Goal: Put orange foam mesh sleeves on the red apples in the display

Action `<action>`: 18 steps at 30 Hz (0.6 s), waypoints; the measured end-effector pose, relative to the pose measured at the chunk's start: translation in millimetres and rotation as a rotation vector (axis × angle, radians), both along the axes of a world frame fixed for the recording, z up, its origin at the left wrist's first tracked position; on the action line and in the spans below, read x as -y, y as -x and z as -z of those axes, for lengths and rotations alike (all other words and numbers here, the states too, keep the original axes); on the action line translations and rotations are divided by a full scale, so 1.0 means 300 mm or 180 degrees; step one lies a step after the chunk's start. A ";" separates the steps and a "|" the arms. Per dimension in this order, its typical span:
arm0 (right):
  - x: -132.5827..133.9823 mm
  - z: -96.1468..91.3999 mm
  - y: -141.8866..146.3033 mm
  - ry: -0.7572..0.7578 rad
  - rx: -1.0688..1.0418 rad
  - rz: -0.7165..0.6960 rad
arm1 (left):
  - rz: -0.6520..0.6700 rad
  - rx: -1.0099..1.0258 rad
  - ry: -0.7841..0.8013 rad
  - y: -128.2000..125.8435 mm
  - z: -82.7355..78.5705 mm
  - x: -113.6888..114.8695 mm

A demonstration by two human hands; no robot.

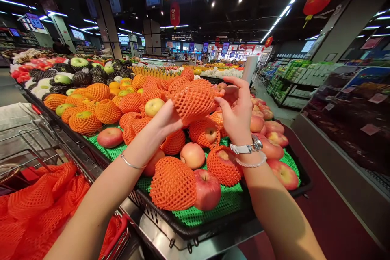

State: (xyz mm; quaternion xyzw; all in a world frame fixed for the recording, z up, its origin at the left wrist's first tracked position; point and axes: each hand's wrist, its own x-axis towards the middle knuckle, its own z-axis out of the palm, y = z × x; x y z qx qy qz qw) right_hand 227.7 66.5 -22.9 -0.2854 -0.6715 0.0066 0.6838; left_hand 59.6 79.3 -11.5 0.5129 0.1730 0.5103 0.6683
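My left hand point(167, 120) and my right hand point(234, 109) grip opposite sides of an orange foam net sleeve point(195, 99), holding it up above the apples. I cannot tell whether anything is inside it. A yellow-green apple point(154, 107) lies just beyond my left hand. Below the sleeve, bare red apples such as point(207, 189) and apples in orange foam nets such as point(173, 183) rest on a green mat point(213, 207) in a black display tray point(189, 227). A white watch point(245, 147) circles my right wrist.
A metal shopping cart point(33, 138) at the lower left holds loose orange netting point(39, 207). More netted fruit and melons fill the display beyond. A red-floored aisle point(307, 219) and a chilled case point(344, 130) lie to the right.
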 end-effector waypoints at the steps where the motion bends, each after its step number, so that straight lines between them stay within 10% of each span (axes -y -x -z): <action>1: -0.003 0.001 -0.006 -0.0026 -0.0001 0.0031 | 0.0315 0.0158 0.0187 0.004 -0.002 -0.001; 7: 0.003 0.016 0.016 0.0542 -0.0910 -0.0268 | 0.0299 0.0229 0.0000 0.010 0.010 -0.019; 13: 0.096 -0.002 0.130 0.2473 -0.2221 -0.2780 | -0.1519 -0.0345 -0.1639 -0.028 0.038 -0.027; 18: 0.093 -0.005 0.166 0.2204 -0.2685 -0.2973 | -0.1817 -0.1268 -0.2637 -0.056 0.059 -0.010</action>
